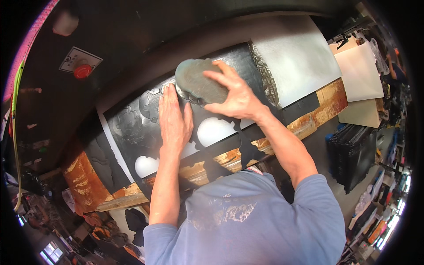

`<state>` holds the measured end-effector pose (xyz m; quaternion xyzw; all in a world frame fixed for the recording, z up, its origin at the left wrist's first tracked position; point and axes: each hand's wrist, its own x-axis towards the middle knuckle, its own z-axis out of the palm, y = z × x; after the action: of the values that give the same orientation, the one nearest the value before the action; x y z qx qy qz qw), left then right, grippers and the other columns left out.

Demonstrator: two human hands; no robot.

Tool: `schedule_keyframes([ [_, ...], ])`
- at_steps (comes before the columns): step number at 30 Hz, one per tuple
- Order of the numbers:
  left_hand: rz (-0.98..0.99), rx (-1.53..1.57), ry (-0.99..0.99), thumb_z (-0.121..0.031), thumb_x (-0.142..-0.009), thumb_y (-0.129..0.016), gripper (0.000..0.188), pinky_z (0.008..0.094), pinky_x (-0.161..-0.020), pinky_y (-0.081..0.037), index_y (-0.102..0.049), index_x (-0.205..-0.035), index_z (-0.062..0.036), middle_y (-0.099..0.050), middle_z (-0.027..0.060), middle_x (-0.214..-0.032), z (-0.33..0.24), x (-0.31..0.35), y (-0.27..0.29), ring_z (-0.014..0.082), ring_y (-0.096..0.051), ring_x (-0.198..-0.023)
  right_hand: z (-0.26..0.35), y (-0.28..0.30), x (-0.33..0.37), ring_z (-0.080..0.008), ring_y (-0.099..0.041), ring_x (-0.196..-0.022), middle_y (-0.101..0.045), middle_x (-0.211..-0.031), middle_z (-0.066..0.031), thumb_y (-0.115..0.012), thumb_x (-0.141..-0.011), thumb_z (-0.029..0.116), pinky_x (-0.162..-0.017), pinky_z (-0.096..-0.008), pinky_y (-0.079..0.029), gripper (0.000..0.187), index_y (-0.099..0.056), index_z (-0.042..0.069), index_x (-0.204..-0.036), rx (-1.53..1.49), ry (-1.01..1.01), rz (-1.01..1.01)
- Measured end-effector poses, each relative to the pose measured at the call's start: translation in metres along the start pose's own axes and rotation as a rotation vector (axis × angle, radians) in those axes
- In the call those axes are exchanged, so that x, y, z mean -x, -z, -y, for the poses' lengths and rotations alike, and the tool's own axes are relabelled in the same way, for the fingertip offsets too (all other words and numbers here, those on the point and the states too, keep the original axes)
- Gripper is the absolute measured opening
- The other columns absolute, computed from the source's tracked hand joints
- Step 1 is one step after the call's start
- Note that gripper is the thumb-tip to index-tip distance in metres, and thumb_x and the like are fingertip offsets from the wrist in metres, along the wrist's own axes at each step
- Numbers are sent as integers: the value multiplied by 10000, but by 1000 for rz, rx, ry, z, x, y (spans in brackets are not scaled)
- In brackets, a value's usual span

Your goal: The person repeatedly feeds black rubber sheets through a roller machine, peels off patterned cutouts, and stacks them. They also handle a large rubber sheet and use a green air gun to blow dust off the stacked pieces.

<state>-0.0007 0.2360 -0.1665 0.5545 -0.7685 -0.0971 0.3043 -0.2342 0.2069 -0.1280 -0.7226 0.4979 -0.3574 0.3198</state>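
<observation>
A black, creased, leather-like sheet is spread over a white board. Along its near edge are rounded cut-outs with notched sides, where white shows through. My right hand grips a grey, rounded cutting die, thumb at its near edge and fingers over its far right side. The die is tilted above the sheet, and its lower rim looks dark and jagged. My left hand lies flat on the sheet with its fingers stretched out, the tips close beside the die. Whether they touch it I cannot tell.
A red push button sits on a plate at the upper left of the dark machine. Bare white board lies to the right of the sheet. A worn, rusty-brown ledge runs along the front. Stacked black sheets stand at the right.
</observation>
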Motion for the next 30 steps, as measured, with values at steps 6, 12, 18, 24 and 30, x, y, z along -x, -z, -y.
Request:
schedule_keyframes([
  [6,-57,-45,-38,-54,-970,-680,689,563,-1258,-322,-395,-1588,56,-501,270,-1580,-1,1,13,449,-440,-1506,-11,49,15,-393,-461,-1489,-432,-1604,-292,-986,-678,266,-1223,-492,-405,883,-635,72,-1464,-60,-83,-348],
  [12,-19,-99,17,-69,-973,-684,604,564,-1258,-330,-475,-1529,36,-504,263,-1583,3,3,8,441,-438,-1511,-32,35,20,-538,-450,-1411,-384,-1570,-376,-895,-715,295,-1142,-554,-460,800,-638,21,-1422,396,-56,-213],
  [18,-29,-92,31,-73,-969,-693,599,561,-1260,-330,-489,-1524,22,-513,256,-1578,4,-7,15,437,-441,-1510,-20,32,7,-543,-475,-1386,-400,-1541,-407,-886,-702,293,-1131,-557,-464,779,-660,-11,-1383,398,-86,-223],
  [24,-30,-105,37,-70,-966,-697,599,559,-1261,-330,-494,-1525,10,-507,251,-1587,5,-11,14,431,-444,-1511,-16,20,-8,-555,-511,-1340,-422,-1520,-417,-901,-693,312,-1097,-569,-487,772,-678,-31,-1348,404,-61,-256],
  [30,-48,-101,24,-66,-963,-704,565,560,-1261,-331,-534,-1498,-1,-508,248,-1590,8,-15,15,422,-450,-1510,-15,15,-15,-551,-520,-1333,-418,-1527,-418,-912,-703,314,-1084,-564,-503,764,-681,-19,-1351,431,-40,-274],
])
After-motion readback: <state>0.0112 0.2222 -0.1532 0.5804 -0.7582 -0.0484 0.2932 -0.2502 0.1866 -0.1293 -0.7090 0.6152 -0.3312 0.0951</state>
